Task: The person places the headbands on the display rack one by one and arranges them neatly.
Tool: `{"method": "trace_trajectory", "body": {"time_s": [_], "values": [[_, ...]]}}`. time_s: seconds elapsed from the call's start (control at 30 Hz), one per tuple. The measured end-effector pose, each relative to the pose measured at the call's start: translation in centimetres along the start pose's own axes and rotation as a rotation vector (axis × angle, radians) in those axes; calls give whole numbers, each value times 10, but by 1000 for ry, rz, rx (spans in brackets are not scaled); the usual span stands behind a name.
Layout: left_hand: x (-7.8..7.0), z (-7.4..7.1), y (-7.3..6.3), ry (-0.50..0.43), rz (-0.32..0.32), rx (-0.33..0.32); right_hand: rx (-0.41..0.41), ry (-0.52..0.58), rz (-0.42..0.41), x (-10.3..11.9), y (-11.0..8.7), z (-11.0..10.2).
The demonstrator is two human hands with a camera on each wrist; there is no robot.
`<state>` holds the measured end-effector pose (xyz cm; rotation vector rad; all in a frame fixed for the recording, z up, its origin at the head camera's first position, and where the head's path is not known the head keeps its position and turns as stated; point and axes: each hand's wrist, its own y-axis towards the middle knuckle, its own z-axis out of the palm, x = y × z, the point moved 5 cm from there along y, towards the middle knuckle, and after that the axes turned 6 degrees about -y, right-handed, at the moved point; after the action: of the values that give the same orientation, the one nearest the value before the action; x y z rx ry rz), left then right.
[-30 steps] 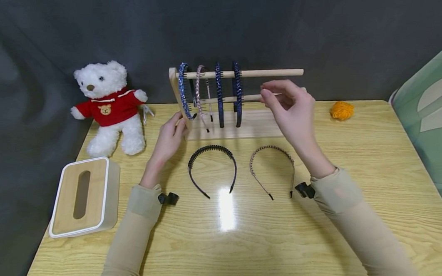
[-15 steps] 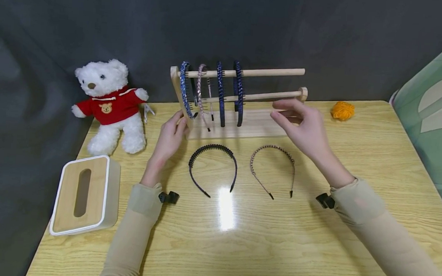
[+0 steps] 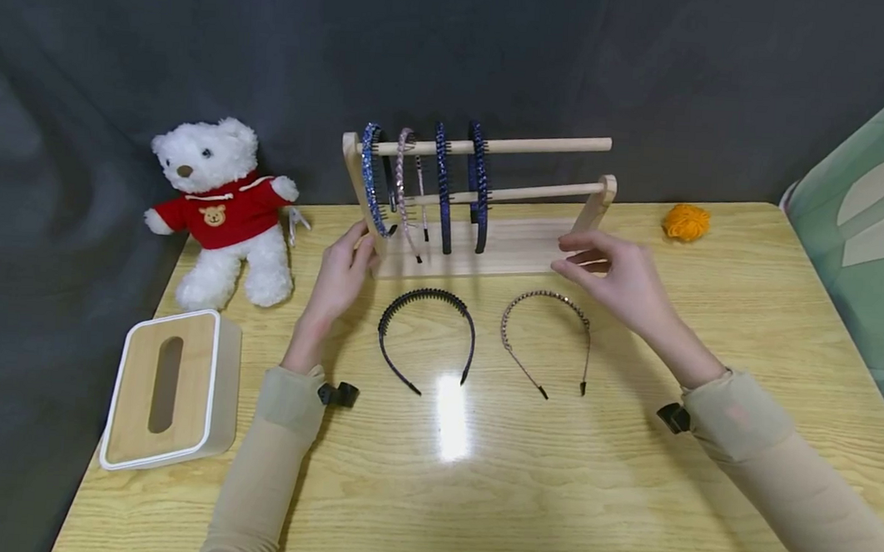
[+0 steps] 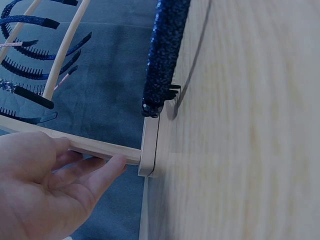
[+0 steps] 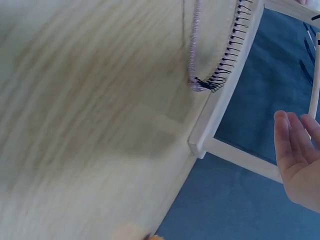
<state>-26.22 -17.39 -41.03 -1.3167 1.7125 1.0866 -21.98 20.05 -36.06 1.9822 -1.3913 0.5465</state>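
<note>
A wooden headband rack (image 3: 546, 146) stands at the table's back, with several headbands on its left half: a blue glittery one (image 3: 368, 168), a braided pink one (image 3: 400, 174) and dark navy ones (image 3: 479, 194). My left hand (image 3: 343, 277) grips the rack's left upright (image 4: 102, 149), thumb and fingers on either side of it. Near the right end of the base, my right hand (image 3: 622, 277) holds nothing, its fingers gently bent and apart from the thumb. Before the rack lie a black toothed headband (image 3: 426, 293) and a thin pinkish beaded headband (image 3: 542, 294).
At the left, a white teddy bear (image 3: 216, 214) in a red sweater sits behind a tissue box (image 3: 188, 396) with a wooden lid. An orange yarn ball (image 3: 686, 222) lies at the back right. A dark curtain (image 3: 454, 51) hangs behind the table.
My right hand has come down and to the right, from beside the rack's rods to the front right of its base. The left hand stays on the upright.
</note>
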Motion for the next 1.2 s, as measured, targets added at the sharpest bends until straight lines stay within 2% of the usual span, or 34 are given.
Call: {"method": "trace_trajectory", "body": {"time_s": [0.27,0.63,0.93,1.2], "values": [[0,0,0,-4,-1,3,94,-50,-17,-13,-6,7],[1,0,-1,6,4,6,179,-112,-36,-26,-9,21],[0,0,-1,11,12,9,232,-175,-60,-33,-5,32],[0,0,-1,14,13,5,262,-183,-73,-34,-3,38]]}}
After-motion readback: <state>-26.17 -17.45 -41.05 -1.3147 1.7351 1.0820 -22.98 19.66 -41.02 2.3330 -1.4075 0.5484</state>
